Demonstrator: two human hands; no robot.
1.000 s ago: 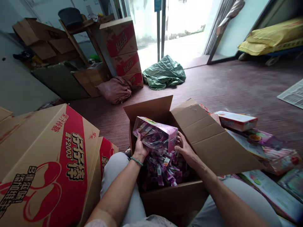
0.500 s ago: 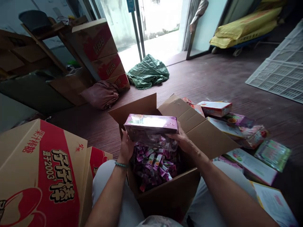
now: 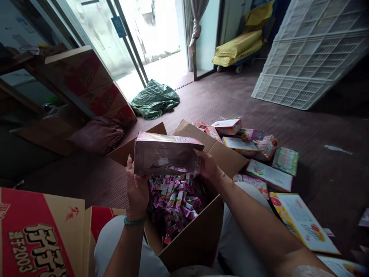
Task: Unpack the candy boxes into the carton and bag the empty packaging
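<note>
Item 1: purple pack w/ clear front (image 3: 167, 157), qty 1. Loc.: held up over the open carton (image 3: 191, 240), roughly level, printed side uppermost, window facing the wearer.

Item 2: L hand (image 3: 137, 188), at pack's L end, fingers upright along the edge; beaded bracelet (image 3: 134, 221) on wrist. 
Item 3: R hand (image 3: 208, 166), closed round pack's R end; pack held betw. the two, hands set wide apart.

Item 4: small purple sachets (image 3: 173, 200), many, loose in carton, below pack. Carton stands betw. the knees, flaps out.

Item 5: asst. retail boxes & packs on floor, R of carton, incl. yellow-&-white box (image 3: 307, 221) and green pack (image 3: 285, 161).

Item 6: red-&-tan printed carton (image 3: 69, 234), lower L.

Background: green sack (image 3: 155, 99) nr. doorway; white plastic crates (image 3: 308, 54), upper R; yellow sacks (image 3: 238, 49) on trolley.
</note>
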